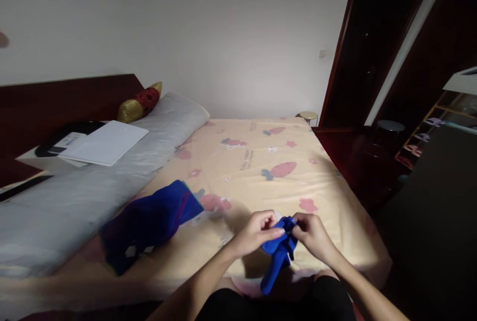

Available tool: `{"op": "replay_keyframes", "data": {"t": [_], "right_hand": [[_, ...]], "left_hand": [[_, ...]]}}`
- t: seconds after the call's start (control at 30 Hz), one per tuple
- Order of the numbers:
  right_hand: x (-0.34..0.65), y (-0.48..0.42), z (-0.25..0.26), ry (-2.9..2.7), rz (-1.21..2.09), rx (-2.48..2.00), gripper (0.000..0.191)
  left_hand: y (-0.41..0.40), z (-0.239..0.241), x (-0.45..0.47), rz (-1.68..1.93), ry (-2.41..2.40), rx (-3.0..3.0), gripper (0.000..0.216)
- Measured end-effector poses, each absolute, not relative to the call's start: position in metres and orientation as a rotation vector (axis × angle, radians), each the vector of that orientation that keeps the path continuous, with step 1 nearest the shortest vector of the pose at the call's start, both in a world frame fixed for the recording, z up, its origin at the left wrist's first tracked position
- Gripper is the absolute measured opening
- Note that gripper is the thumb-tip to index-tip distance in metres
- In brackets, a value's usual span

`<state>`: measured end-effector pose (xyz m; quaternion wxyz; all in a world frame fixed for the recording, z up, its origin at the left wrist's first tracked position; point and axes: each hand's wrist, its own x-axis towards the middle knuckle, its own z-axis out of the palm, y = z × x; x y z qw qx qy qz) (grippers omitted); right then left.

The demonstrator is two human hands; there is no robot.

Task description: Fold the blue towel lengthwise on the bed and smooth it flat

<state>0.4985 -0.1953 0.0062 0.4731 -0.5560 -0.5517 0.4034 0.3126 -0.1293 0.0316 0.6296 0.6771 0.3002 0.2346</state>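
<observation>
Presently a small blue garment (pixel 278 251) is pinched by both the left hand (pixel 257 234) and right hand (pixel 313 236) at lower centre, barely folded; a larger blue garment (pixel 149 221) lies unfolded at left on the bed (pixel 261 162).

Matt blue cloth piece (pixel 278 254) near; soft printed cotton bed sheet (pixel 261 162); glossy dark wood headboard (pixel 67 97) far left; smooth white paper sheet (pixel 106 143).

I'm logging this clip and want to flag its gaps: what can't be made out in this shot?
- Head view: what the small blue cloth is; the left hand and right hand bunch its top.
- The blue garment on the bed is blurred; its type is unclear.
- Print on the papers is too small.
- The doorway is too dark.
</observation>
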Motion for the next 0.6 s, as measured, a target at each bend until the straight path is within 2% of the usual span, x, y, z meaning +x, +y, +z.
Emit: {"op": "replay_keyframes", "data": {"t": [0.2,0.4,0.5,0.6], "right_hand": [[0.595,-0.209,-0.018,-0.817,0.889,-1.421,0.017],[0.677,-0.248,-0.048,-0.517,0.874,-1.464,0.016],[0.704,-0.271,-0.051,-0.542,0.93,-1.53,0.02],[0.726,-0.293,-0.045,-0.801,0.957,-1.643,0.027]], "left_hand": [[-0.094,0.029,0.226,0.861,1.112,1.422,0.045],[-0.088,0.016,0.141,0.841,1.4,1.408,0.049],[-0.091,0.008,0.109,0.81,1.461,1.429,0.048],[-0.093,0.003,0.083,0.737,1.641,1.568,0.051]]}}
